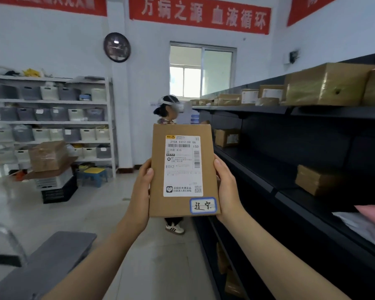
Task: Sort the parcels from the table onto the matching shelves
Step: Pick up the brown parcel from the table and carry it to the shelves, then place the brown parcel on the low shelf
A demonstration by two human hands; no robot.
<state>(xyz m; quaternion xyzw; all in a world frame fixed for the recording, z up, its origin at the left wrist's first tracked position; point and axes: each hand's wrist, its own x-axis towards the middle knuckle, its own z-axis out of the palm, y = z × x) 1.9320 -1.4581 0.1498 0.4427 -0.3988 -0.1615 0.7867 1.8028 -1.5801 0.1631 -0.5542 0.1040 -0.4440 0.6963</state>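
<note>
flat cardboard parcel held upright mid-aisle, label facing the wearer, left hand and right hand clamped on its side edges, fingers wrapped behind, dark shelves with more boxes just to the right, another person behind it

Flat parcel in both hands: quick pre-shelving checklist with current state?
1. Grip: left hand and right hand hold the flat parcel by its side edges. Ok.
2. Shipping label faces the camera, code E012 readable. Ok.
3. Handwritten sticker at the lower corner is visible. Ok.
4. Matching tags on the dark shelves: none legible. Cannot tell.
5. Free space: the middle shelf has bare stretches between boxes. Ok.
6. Aisle: another person stands ahead, behind the parcel. Not ok for walking straight on.
</note>
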